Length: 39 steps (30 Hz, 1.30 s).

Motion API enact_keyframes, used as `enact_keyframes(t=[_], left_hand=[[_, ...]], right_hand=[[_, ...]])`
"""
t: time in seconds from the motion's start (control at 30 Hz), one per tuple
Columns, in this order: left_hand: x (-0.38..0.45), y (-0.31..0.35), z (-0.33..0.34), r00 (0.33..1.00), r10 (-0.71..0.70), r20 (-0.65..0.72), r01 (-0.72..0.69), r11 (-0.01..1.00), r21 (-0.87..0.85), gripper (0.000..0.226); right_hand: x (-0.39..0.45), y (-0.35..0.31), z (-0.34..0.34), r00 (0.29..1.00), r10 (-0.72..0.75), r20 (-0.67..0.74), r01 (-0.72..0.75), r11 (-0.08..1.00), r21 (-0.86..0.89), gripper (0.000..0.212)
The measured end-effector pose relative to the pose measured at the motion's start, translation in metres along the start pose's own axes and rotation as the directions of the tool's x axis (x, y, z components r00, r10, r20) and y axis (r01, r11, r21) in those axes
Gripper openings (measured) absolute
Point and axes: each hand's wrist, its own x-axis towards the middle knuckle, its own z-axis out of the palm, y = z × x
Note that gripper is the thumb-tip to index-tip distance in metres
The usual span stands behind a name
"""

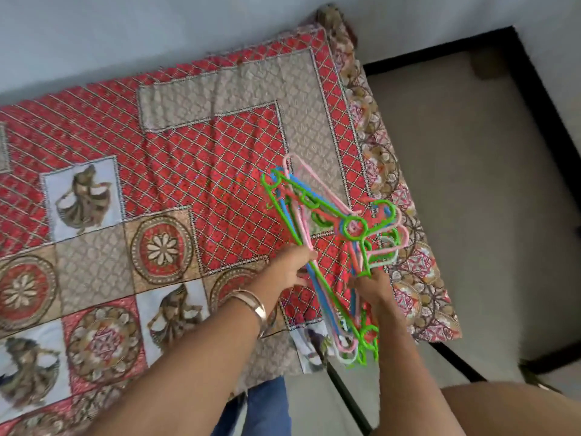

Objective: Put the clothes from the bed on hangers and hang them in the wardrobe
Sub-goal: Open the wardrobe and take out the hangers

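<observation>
1. Head view: bundle of plastic hangers [330, 234] (green, blue, pink, pale mint) held above the near right corner of the bed [408, 272].
2. Left hand [290, 267] grasping the long bars of the bundle, fingers curled round them; metal bangle [254, 305] on that wrist.
3. Right hand [372, 289] gripping the bundle lower down, just beside the left.
4. Bed covered by red and beige patchwork bedspread [157, 171]; grey floor [471, 184] to the right.
</observation>
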Motion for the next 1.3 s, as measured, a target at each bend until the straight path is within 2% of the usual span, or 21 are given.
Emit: enact_keyframes(t=[0.1, 0.2, 0.4, 0.5, 0.57, 0.63, 0.7, 0.8, 0.87, 0.97, 1.03, 1.13, 1.2, 1.3], left_hand=[[0.036, 0.015, 0.028, 1.000, 0.019, 0.015, -0.019, 1.000, 0.004, 0.018], [0.063, 0.020, 0.045, 0.997, 0.025, 0.070, -0.026, 1.000, 0.009, 0.020], [0.069, 0.012, 0.059, 0.995, 0.037, 0.096, -0.038, 0.999, 0.012, 0.062], [0.067, 0.007, 0.059, 0.998, 0.015, 0.059, -0.019, 0.998, 0.062, 0.050], [0.059, 0.004, 0.054, 0.999, -0.011, 0.050, 0.004, 0.990, 0.140, 0.043], [0.048, 0.001, 0.043, 0.999, -0.011, 0.039, 0.002, 0.976, 0.216, 0.038], [0.039, -0.001, 0.025, 1.000, 0.003, 0.021, -0.008, 0.969, 0.247, 0.032], [0.023, 0.003, -0.016, 1.000, 0.023, -0.006, -0.021, 0.975, 0.223, 0.022], [0.010, 0.006, -0.051, 0.998, 0.053, -0.041, -0.045, 0.982, 0.183, 0.016], [-0.013, 0.009, -0.110, 0.983, 0.141, -0.121, -0.131, 0.988, 0.087, 0.026], [-0.031, 0.005, -0.158, 0.969, 0.185, -0.162, -0.187, 0.982, 0.002, 0.032], [-0.047, -0.015, -0.229, 0.947, 0.230, -0.226, -0.256, 0.962, -0.096, 0.022], [-0.055, -0.035, -0.279, 0.911, 0.251, -0.328, -0.317, 0.935, -0.162, 0.017], [-0.072, -0.067, -0.360, 0.852, 0.258, -0.456, -0.386, 0.898, -0.213, 0.017]], right_hand=[[0.043, 0.005, -0.013, 0.999, 0.047, 0.001, -0.047, 0.998, 0.042, 0.021], [0.080, 0.019, -0.017, 0.998, 0.006, -0.066, -0.006, 1.000, -0.008, 0.023], [0.091, 0.022, -0.015, 0.984, -0.039, -0.174, 0.004, 0.980, -0.198, 0.040], [0.085, 0.020, -0.004, 0.963, -0.033, -0.267, -0.039, 0.965, -0.258, 0.054], [0.072, 0.011, 0.001, 0.933, 0.014, -0.360, -0.122, 0.953, -0.278, 0.065], [0.053, -0.001, 0.005, 0.881, 0.005, -0.473, -0.184, 0.925, -0.333, 0.061], [0.036, -0.014, 0.010, 0.856, -0.106, -0.505, -0.110, 0.919, -0.380, 0.051], [0.016, -0.032, 0.026, 0.873, -0.308, -0.379, 0.144, 0.904, -0.402, 0.043], [0.001, -0.046, 0.044, 0.902, -0.381, -0.202, 0.271, 0.865, -0.421, 0.034], [-0.021, -0.074, 0.081, 0.918, -0.372, 0.140, 0.394, 0.811, -0.432, 0.029], [-0.042, -0.095, 0.117, 0.877, -0.358, 0.322, 0.476, 0.740, -0.475, 0.031], [-0.075, -0.122, 0.172, 0.811, -0.387, 0.439, 0.580, 0.633, -0.513, 0.032], [-0.099, -0.138, 0.210, 0.764, -0.444, 0.467, 0.643, 0.580, -0.500, 0.030], [-0.140, -0.154, 0.275, 0.738, -0.451, 0.503, 0.671, 0.570, -0.474, 0.029]])
